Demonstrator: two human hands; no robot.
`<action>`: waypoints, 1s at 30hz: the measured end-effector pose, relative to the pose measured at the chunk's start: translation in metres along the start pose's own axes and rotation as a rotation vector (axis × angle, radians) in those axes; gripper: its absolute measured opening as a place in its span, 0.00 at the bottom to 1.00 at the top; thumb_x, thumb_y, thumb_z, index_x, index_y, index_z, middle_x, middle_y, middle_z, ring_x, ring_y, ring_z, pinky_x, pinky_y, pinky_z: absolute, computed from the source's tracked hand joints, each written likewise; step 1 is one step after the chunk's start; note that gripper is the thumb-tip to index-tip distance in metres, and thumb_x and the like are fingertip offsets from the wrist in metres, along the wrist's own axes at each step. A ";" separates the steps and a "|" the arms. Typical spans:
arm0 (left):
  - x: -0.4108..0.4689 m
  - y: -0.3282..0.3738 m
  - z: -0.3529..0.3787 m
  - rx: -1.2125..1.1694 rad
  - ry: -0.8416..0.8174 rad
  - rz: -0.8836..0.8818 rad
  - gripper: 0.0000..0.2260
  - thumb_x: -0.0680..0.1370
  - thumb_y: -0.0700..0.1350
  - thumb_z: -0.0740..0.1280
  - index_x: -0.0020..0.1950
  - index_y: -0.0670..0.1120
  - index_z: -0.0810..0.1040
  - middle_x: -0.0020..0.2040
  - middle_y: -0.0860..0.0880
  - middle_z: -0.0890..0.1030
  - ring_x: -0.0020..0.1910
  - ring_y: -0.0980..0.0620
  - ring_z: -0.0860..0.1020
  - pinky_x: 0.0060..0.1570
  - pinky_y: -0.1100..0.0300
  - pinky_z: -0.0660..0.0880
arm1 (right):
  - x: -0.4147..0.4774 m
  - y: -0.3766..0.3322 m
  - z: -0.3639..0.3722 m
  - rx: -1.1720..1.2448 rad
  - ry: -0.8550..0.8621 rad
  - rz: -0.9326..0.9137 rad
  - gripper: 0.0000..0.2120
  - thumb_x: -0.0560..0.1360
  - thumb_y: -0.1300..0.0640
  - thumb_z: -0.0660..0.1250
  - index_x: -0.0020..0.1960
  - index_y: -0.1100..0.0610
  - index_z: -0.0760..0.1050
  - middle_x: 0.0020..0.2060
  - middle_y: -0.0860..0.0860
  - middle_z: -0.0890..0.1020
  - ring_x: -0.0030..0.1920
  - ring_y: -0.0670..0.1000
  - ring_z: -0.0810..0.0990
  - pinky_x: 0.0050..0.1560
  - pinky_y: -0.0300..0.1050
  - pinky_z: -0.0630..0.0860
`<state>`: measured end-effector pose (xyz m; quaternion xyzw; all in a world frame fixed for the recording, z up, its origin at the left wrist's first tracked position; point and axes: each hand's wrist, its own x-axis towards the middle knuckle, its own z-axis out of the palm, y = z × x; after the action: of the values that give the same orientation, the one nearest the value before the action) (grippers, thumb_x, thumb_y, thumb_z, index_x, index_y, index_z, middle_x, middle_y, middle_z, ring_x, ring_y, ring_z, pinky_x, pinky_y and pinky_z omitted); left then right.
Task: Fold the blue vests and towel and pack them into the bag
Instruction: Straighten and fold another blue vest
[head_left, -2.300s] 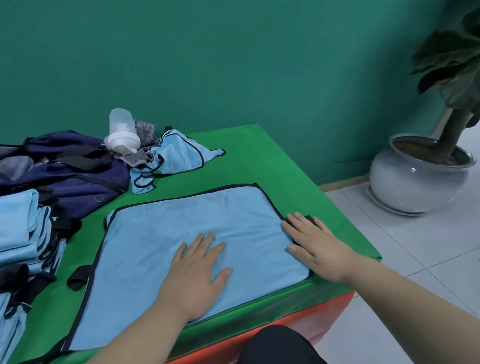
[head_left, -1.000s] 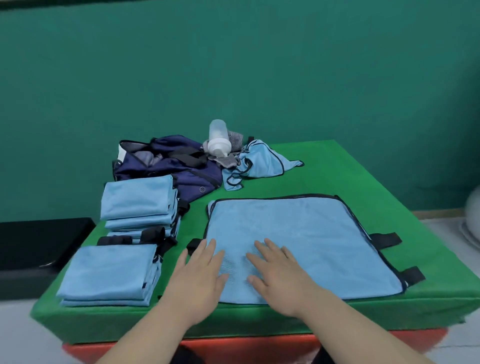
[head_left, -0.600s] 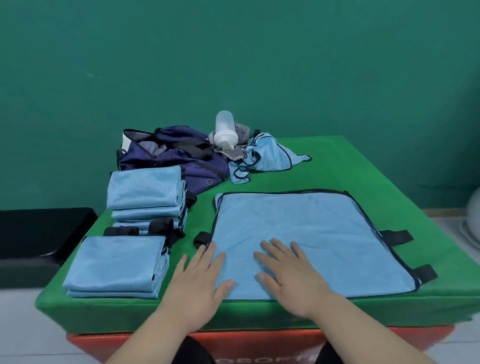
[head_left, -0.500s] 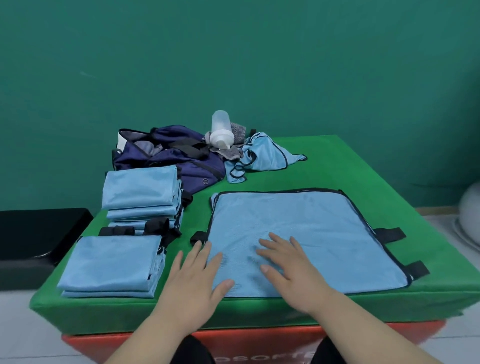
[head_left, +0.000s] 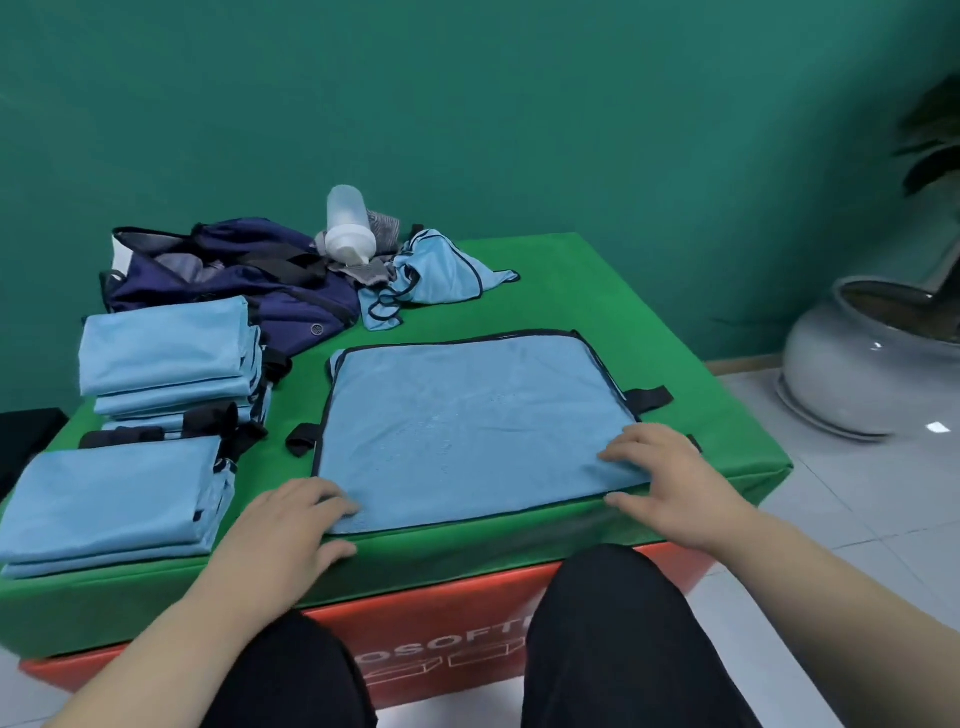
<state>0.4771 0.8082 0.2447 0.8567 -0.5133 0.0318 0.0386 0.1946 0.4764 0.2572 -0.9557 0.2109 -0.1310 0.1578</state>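
The spread vest (head_left: 467, 421) lies flat on the green table (head_left: 649, 312), right of centre, its long axis running left to right and its near hem along the table's near edge. Black straps poke out at both sides. Two stacks of folded vests sit on the left: a near stack (head_left: 114, 499) and a far stack (head_left: 166, 358). One crumpled vest (head_left: 436, 270), one navy bag (head_left: 234, 280) and one bottle (head_left: 348, 223) lie far back. The hands are wide apart. The left hand (head_left: 291, 525) pinches the near left corner and the right hand (head_left: 670, 478) the near right corner, fingers curled on top, thumbs at the hem.
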 end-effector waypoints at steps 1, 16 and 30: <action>0.002 -0.002 -0.002 -0.031 -0.003 0.003 0.18 0.68 0.55 0.79 0.57 0.54 0.84 0.55 0.56 0.81 0.56 0.51 0.79 0.54 0.53 0.77 | -0.003 0.008 -0.004 -0.008 -0.014 0.016 0.23 0.67 0.43 0.73 0.59 0.50 0.81 0.55 0.46 0.79 0.61 0.50 0.73 0.67 0.51 0.68; 0.017 -0.028 -0.011 -0.166 -0.100 -0.006 0.20 0.71 0.41 0.76 0.48 0.65 0.74 0.48 0.68 0.75 0.47 0.64 0.76 0.47 0.64 0.72 | 0.007 0.061 -0.018 0.063 -0.041 0.035 0.08 0.70 0.59 0.77 0.46 0.48 0.82 0.43 0.39 0.80 0.48 0.38 0.76 0.49 0.33 0.71; -0.002 -0.022 -0.042 -0.222 -0.011 -0.098 0.17 0.71 0.41 0.73 0.41 0.64 0.74 0.51 0.70 0.74 0.43 0.67 0.76 0.41 0.62 0.73 | -0.006 0.032 -0.045 0.054 -0.057 0.192 0.15 0.69 0.65 0.68 0.37 0.44 0.74 0.37 0.42 0.77 0.40 0.39 0.75 0.37 0.33 0.65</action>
<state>0.4952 0.8245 0.2853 0.8716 -0.4712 -0.0319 0.1316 0.1630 0.4402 0.2861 -0.9299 0.2932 -0.0935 0.2014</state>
